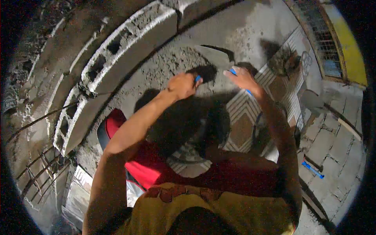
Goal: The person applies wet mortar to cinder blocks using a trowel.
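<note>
My left hand (pixel 183 85) is closed above the rough grey mortar (pixel 168 62), with a small bit of blue at its fingertips. What it grips is mostly hidden in its shadow. Across from it, my right hand (pixel 242 79) is curled around a blue handle (pixel 249 92) that shows on both sides of the fingers. The tool's working end cannot be made out. Just beyond both hands lies a flat grey piece (pixel 215 55) with a dark edge. Patterned tiles (pixel 241 125) extend beneath my right forearm.
A row of hollow concrete blocks (pixel 135 43) curves along the left. Rebar rods (pixel 37 176) stick out at lower left. To the right are grey pavers (pixel 329 137), a blue tool (pixel 313 170) and a yellow panel (pixel 348 47) beside a metal grille (pixel 329 47).
</note>
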Demonstrator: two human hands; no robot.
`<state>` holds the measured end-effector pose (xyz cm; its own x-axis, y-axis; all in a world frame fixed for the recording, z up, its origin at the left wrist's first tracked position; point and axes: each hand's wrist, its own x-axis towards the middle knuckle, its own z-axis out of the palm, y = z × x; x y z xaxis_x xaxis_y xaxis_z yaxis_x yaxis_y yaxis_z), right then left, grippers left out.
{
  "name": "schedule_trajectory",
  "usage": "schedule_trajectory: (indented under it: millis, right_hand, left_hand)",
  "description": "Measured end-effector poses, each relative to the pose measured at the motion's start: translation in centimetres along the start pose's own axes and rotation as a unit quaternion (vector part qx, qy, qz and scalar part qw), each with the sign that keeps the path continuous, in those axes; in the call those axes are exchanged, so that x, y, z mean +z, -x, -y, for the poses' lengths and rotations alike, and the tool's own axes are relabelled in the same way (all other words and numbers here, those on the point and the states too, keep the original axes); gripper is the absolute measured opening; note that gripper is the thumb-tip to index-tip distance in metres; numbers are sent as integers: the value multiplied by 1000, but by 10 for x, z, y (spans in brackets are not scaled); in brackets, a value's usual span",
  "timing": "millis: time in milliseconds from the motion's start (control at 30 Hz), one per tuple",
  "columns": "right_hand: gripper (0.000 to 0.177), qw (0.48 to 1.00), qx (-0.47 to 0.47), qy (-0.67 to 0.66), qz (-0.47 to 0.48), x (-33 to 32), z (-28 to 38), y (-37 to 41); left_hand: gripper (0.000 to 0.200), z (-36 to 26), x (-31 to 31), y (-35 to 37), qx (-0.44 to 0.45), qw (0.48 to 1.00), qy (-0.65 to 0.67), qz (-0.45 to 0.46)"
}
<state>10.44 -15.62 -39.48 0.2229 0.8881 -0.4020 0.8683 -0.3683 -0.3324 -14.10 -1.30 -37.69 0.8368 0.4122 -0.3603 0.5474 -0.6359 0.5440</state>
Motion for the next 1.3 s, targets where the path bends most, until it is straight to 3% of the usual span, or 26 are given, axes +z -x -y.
schedule_trajectory:
  millis: [100,133,167,267,333,367,433,467,500,567,600,700,733,800,833,900,933,967,1033,1100,1133,1167,1200,1233,1267,1300]
  right_hand:
    - [47,994,-73,7,-83,50,-22,-86]
    - [46,997,-64,52,-12,52,2,-90]
    - [45,992,-48,99,54,51,32,-87]
    - [46,995,9,74,70,12,76,-44]
    - [45,999,-25,-30,-21,17,53,-16]
    - [42,992,55,-111,-9,30,28,-10]
    - [34,999,50,2,-8,84,-18,-10]
    - [31,997,47,58,-8,111,-40,-10]
    - [31,973,-81,209,-57,150,-52,-5]
    - [25,994,66,24,-79,121,54,16]
    - [21,994,106,31,-14,129,57,8]
    - [19,998,15,-63,-25,115,22,38]
    - [19,988,78,-130,-6,109,11,51]
    - [20,901,303,-309,37,114,-4,71]
    - [24,873,359,-327,44,92,8,79]
    - [31,836,290,-456,94,134,-9,75]
    - [33,813,249,-507,140,127,19,62]
    - [34,788,279,-523,166,114,62,54]
    - [36,783,246,-525,223,127,84,15]
    - [37,710,224,-607,279,133,80,6]
    - [37,692,210,-637,267,140,75,9]
    - [37,774,138,-577,219,124,82,17]
    - [39,881,103,-445,123,116,93,16]
    - [42,954,63,-293,19,112,98,15]
    - [45,988,9,-98,-115,116,99,19]
    - [45,989,1,-91,-114,105,92,15]
  left_hand:
    - [56,10,-20,9,83,996,20,38]
    - [35,3,-34,16,57,996,30,54]
    - [35,3,-41,22,65,996,26,46]
    - [35,14,-71,34,72,996,49,25]
    - [38,18,-103,62,43,998,53,-6]
    - [41,25,-113,66,27,999,40,-2]
    - [42,36,-121,79,36,989,76,-121]
    - [42,33,-130,79,15,989,99,-106]
    - [43,38,-131,79,3,985,147,-95]
    - [43,39,-132,80,37,973,170,-149]
    - [43,39,-131,84,33,974,173,-146]
    - [44,42,-139,89,38,967,198,-154]
    - [43,40,-143,97,26,969,200,-144]
    - [44,40,-148,108,6,976,175,-133]
    - [44,44,-142,109,2,975,177,-138]
    - [51,52,-130,112,22,993,49,-108]
    - [57,42,-133,121,3,998,14,-57]
    - [57,39,-129,121,0,998,15,-60]
    - [62,39,-110,116,43,993,-54,98]
    - [63,52,-76,111,118,987,-37,106]
    - [62,40,-84,118,81,985,-4,149]
    - [62,36,-85,121,72,986,-3,151]
    - [62,33,-85,122,72,982,-25,173]
    - [62,30,-87,124,76,977,-47,192]
    - [59,26,-91,128,68,974,-48,210]
    - [59,24,-91,130,65,976,-43,201]
